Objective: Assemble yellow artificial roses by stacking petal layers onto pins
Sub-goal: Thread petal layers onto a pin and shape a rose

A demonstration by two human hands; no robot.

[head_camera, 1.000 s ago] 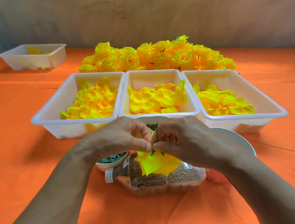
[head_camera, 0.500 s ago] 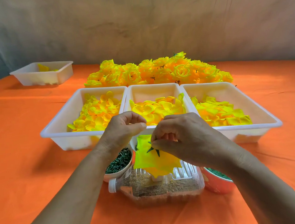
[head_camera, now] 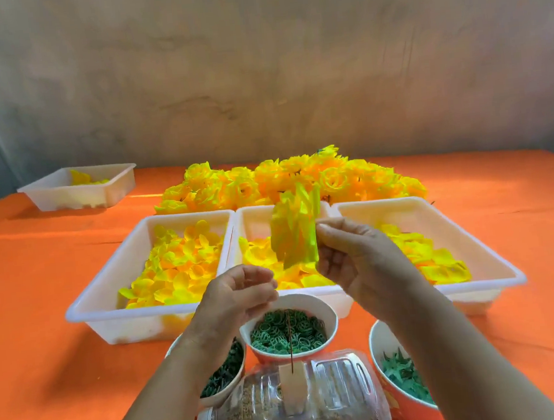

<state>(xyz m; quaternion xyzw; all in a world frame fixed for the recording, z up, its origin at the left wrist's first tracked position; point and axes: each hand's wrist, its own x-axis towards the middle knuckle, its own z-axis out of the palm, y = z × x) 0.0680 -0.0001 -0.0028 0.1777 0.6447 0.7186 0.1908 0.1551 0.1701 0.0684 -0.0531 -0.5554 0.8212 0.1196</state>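
Observation:
My right hand (head_camera: 357, 259) pinches a stacked yellow rose (head_camera: 296, 231) by its edge and holds it up over the middle tray (head_camera: 256, 213). Lower and to the left, my left hand (head_camera: 239, 296) hovers with loosely curled fingers and holds nothing. A thin upright pin (head_camera: 290, 341) stands bare in a clear bottle (head_camera: 339, 402) that lies on its side, part filled with sand. Three white trays hold loose yellow petal layers: left (head_camera: 86, 310), middle, and right (head_camera: 509, 276). Finished roses (head_camera: 349, 173) are piled behind them.
Three bowls sit around the bottle: green rings (head_camera: 330, 314) in the middle, dark green pieces (head_camera: 223, 380) on the left, green leaf parts (head_camera: 400, 376) on the right. A small white tray (head_camera: 67, 198) stands far left on the orange tablecloth (head_camera: 45, 330).
My right hand has lifted the yellow rose up off the pin, above the middle tray. My left hand has let go and drawn back to the left. The pin now stands bare.

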